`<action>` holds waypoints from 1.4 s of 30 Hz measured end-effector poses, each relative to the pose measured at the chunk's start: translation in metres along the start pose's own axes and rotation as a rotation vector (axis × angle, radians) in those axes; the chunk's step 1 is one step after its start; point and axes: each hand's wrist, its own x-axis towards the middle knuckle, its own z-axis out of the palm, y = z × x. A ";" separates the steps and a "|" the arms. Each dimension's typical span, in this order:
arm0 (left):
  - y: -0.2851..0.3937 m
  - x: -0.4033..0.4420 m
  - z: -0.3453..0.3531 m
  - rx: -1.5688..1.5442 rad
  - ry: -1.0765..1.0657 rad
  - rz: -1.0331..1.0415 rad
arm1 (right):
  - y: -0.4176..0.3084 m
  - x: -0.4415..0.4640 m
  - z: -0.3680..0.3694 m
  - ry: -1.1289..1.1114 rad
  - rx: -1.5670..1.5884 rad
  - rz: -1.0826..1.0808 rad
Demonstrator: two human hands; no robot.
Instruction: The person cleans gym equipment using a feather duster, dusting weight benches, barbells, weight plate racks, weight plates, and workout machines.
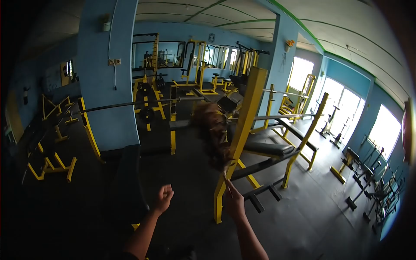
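Here, the right hand point(235, 203) is closed on the handle of a blurred brown duster point(211, 134); the left hand point(163, 199), well apart, is loosely curled and free. The duster rises beside a yellow post point(250, 108), contact unclear, with a bar point(284, 117) beyond.

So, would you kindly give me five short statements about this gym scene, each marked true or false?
1. The right hand holds the duster. True.
2. The left hand grips the duster too. False: it is apart from it, with nothing visible in its grasp.
3. The post next to the duster is yellow. True.
4. The column is red. False: it is blue.
5. The left bar passes in front of the column. True.
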 end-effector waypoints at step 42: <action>0.161 0.262 0.124 1.283 0.265 0.524 | 0.165 0.028 -0.022 0.472 0.027 -0.150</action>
